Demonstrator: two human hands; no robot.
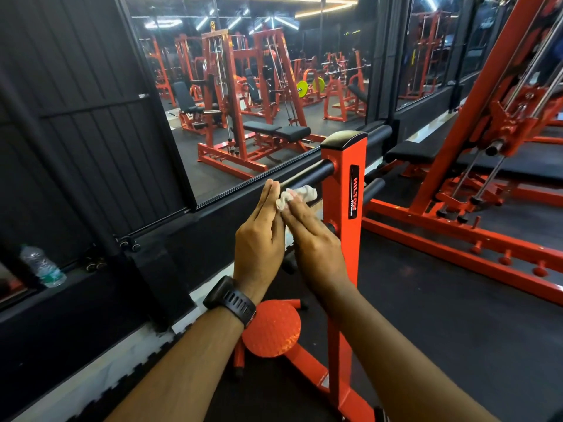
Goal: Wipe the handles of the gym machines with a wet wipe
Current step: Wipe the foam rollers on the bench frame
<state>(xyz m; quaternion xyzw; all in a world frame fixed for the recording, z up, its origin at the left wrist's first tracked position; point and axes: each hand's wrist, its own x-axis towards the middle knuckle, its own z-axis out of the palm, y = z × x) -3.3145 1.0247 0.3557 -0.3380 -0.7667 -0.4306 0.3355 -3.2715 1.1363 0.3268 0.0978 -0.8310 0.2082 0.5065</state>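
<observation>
White wipe (pixel 297 196): crumpled, pressed between both hands' fingertips, just below handle (pixel 307 175); contact unclear.
Left hand (pixel 259 236): fingers straight, together; thumb hidden.
Right hand (pixel 313 239): fingers straight, together; thumb hidden.
Mount: handle on orange post (pixel 344 214).

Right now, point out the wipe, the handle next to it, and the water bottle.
wipe (pixel 297 197): head view, crumpled white middle.
handle (pixel 307 175): head view, bare black grip above the wipe.
bottle (pixel 41 263): head view, clear body.
</observation>
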